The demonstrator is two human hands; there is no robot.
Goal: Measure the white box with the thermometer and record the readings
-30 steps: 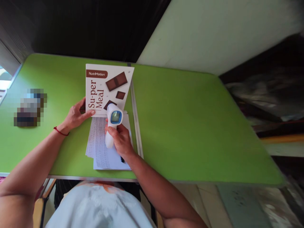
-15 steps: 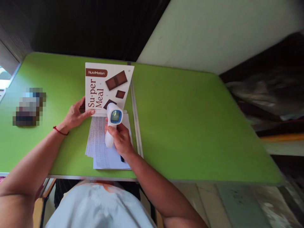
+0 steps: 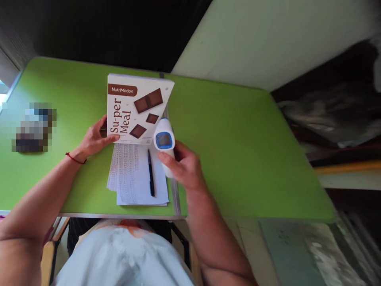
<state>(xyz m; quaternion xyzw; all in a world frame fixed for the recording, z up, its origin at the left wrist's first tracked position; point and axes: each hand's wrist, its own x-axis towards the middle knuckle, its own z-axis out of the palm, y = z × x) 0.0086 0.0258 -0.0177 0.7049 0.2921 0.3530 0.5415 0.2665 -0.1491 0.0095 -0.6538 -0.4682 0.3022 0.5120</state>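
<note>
My left hand (image 3: 99,137) grips the lower left edge of a white box (image 3: 123,113) printed "NutriMotion Su-per Meal" with brown chocolate pieces, its thumb on the front. My right hand (image 3: 186,163) is closed around the handle of a white infrared thermometer (image 3: 163,129) with a blue-rimmed screen, held just right of the box's lower corner. The screen looks dark. Below the box lie printed paper sheets (image 3: 131,178), partly covered by it, with a black pen (image 3: 151,174) on top.
The green table (image 3: 238,151) has a grey seam strip running front to back near the papers. A blurred-out object (image 3: 34,129) lies at the left. Beyond the right edge stands a shelf (image 3: 342,171) with an orange-yellow edge. A dark panel and a pale wall rise behind the table.
My right hand has moved right with the thermometer, from in front of the box's lower edge to beside it, uncovering the pen. The thermometer's screen has gone from lit greenish to dark.
</note>
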